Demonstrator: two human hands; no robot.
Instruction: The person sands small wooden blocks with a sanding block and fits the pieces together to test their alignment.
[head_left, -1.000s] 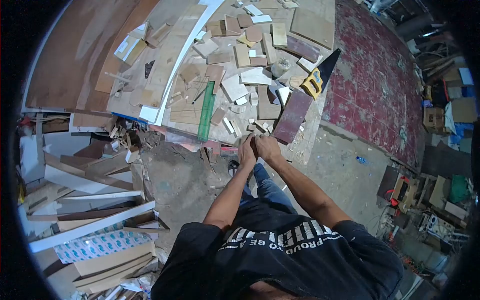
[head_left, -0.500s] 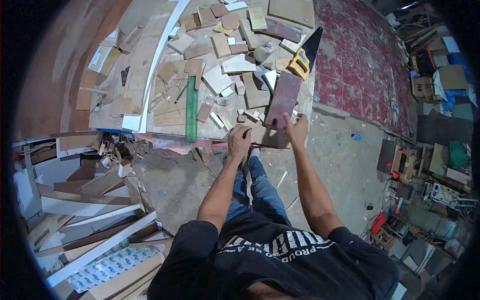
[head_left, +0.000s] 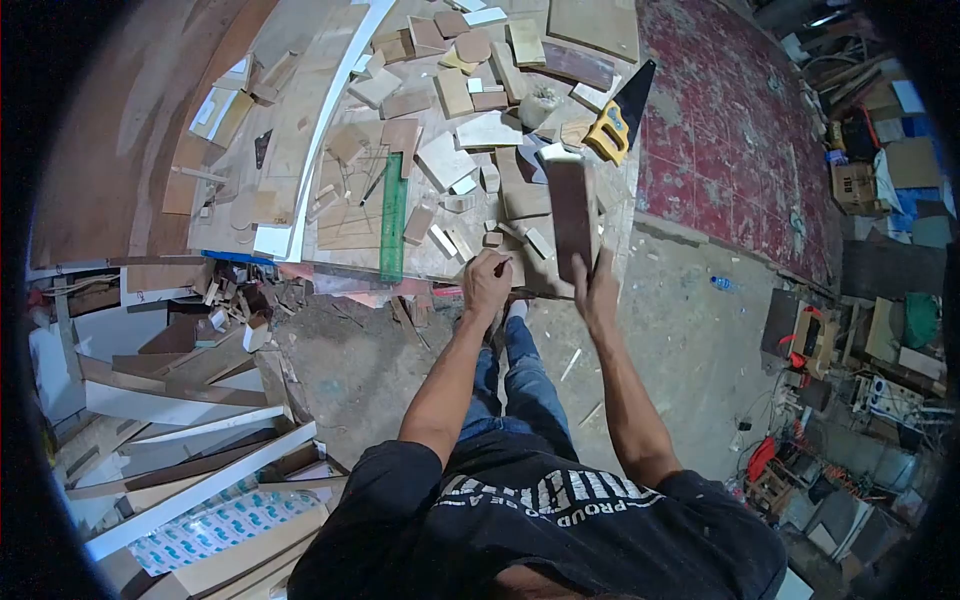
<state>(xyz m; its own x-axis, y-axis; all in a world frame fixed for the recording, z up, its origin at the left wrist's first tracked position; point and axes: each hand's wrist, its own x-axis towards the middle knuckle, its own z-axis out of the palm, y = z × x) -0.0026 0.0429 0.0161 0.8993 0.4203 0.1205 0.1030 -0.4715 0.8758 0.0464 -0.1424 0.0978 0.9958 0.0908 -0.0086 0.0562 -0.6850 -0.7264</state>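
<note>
- the right hand (head_left: 598, 285) grips the near end of a dark reddish board (head_left: 570, 208), fingers wrapped about its lower edge.
- the board is lifted and tilted, its far end pointing away over the table (head_left: 300, 120), near the saw.
- the left hand (head_left: 487, 280) is closed into a loose fist at the table's near edge, pinching a small dark thing (head_left: 499, 265) between thumb and fingers; what it is cannot be told.
- the two hands are near each other but apart, the left lower and to the left of the board.
- a saw (head_left: 617, 120) with a yellow handle and black blade lies at the table's right edge, just beyond the board's far end.
- a green ruler (head_left: 393, 215) lies on the table to the left of the left hand, running away from the person.
- many pale wood offcuts (head_left: 445, 160) are scattered over the table between ruler and saw.
- a long white strip (head_left: 330, 110) curves across the table on the left.
- below the table, on the left, planks (head_left: 190, 400) lie stacked on the floor.
</note>
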